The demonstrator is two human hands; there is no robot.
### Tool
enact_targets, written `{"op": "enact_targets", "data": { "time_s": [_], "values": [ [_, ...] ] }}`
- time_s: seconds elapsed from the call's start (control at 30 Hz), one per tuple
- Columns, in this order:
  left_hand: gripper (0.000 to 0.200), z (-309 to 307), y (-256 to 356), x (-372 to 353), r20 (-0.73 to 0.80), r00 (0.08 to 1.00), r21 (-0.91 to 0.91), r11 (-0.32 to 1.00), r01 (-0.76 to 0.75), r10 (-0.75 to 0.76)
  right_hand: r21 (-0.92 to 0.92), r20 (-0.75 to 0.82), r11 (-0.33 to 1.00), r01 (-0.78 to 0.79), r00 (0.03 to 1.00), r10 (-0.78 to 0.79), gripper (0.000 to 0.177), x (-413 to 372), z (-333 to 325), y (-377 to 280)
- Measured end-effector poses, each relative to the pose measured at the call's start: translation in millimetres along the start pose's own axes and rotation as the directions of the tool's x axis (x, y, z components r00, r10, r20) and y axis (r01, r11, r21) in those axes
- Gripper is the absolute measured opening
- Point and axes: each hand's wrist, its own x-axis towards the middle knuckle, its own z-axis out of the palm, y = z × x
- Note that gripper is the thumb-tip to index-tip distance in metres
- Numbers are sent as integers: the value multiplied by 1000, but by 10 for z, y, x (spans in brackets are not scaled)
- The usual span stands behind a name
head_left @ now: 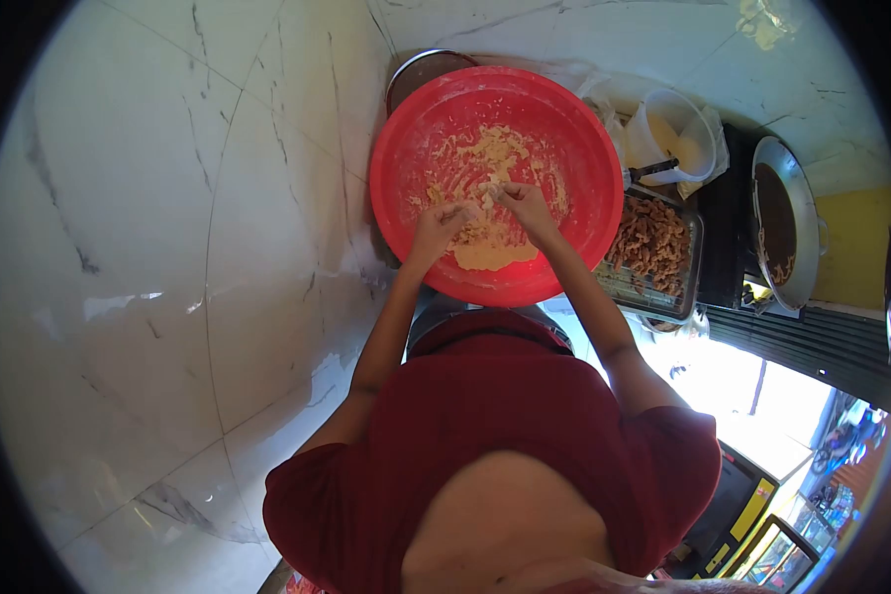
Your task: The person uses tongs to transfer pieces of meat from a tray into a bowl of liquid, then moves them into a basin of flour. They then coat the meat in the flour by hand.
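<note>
Red plastic, wide and round, forms the basin in front of the person, holding a pale-yellow, floury mixture. To its right, a translucent white plastic bucket contains something pale yellow, and a rectangular, clear-looking tray carries a heap of brown, craggy pieces. Farther right, a broad silvery metal pan holds dark brown contents.

The basin hides most of a round, metal-rimmed vessel behind it and overlaps the tray's near side. A black handle crosses the bucket's front; what it belongs to is unclear.

The mixture is crumbly and streaked across the basin's floor, smoother at the near side. Over it, the left hand has curled, white-dusted fingers, and the right hand has fingers bunched by a pale bit; whether either grips anything, I cannot tell.
</note>
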Motion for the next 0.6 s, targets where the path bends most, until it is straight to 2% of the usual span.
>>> {"op": "enact_targets", "data": {
  "time_s": [0.07, 0.2, 0.23, 0.3, 0.4, 0.47, 0.57, 0.6],
  "values": [
    [32, -24, -40, -19, -175, 978, -34, 992, -125, 117, -143, -73, 988, 52, 995, -63, 23, 101, -87, 40],
    [31, -188, 50, -182, -393, 883, 167, 965, -204, 255, -344, -198, 935, 87, 967, -163, 29, 526, -528, 187],
    [30, -206, 58, -220, -418, 863, 189, 957, -221, 282, -570, -226, 818, 79, 942, -248, 27, 624, -599, 259],
    [31, -219, 47, -260, -439, 833, 226, 939, -260, 336, -897, -206, 441, 4, 881, -425, 23, 776, -664, 382],
    [31, -184, 0, -274, -435, 817, 246, 922, -298, 379, -773, -132, 631, -63, 989, -63, 22, 641, -206, 8],
    [31, -176, 14, -290, -449, 814, 231, 928, -291, 367, -805, 113, 578, 134, 991, -73, 25, 1004, -161, 793],
    [32, -212, 21, -297, -468, 818, 213, 941, -264, 336, -824, 123, 546, 148, 989, -82, 24, 1060, 287, 1074],
    [32, -220, 19, -300, -455, 823, 230, 938, -260, 340, -853, 139, 481, 204, 976, -166, 21, 1037, 387, 1152]
  ]
}}
